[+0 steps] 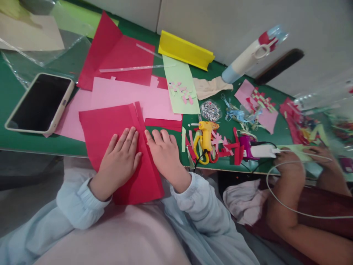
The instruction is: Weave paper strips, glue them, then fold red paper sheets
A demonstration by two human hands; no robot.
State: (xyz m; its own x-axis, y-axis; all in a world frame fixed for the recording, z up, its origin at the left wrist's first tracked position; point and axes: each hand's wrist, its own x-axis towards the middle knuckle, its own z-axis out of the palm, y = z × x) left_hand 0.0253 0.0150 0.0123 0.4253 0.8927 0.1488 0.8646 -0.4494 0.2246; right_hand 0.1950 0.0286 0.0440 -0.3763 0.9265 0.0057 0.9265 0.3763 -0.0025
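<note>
A red sheet of paper [107, 121] with a folded strip along its right side lies over the table's front edge. My left hand [120, 162] rests flat on it, fingers stretched out and the thumb apart. At the sheet's right edge, my right hand [165, 152] lies palm down with its fingertips by the folded strip [139, 114]. Its fingers are slightly bent and hold nothing I can see. Beneath the red sheet are pink sheets [124, 94]. Just right of my right hand lie a yellow glue gun [206, 134] and yellow-handled scissors [196, 147].
A phone [40, 103] lies at the left. Behind stand a folded yellow card [184, 51] and a bottle [250, 55]. A tub of small beads or googly eyes [211, 110] and paper scraps [220, 143] lie right. A co-worker's hands [289, 160] are at the far right, near a white cable [275, 195].
</note>
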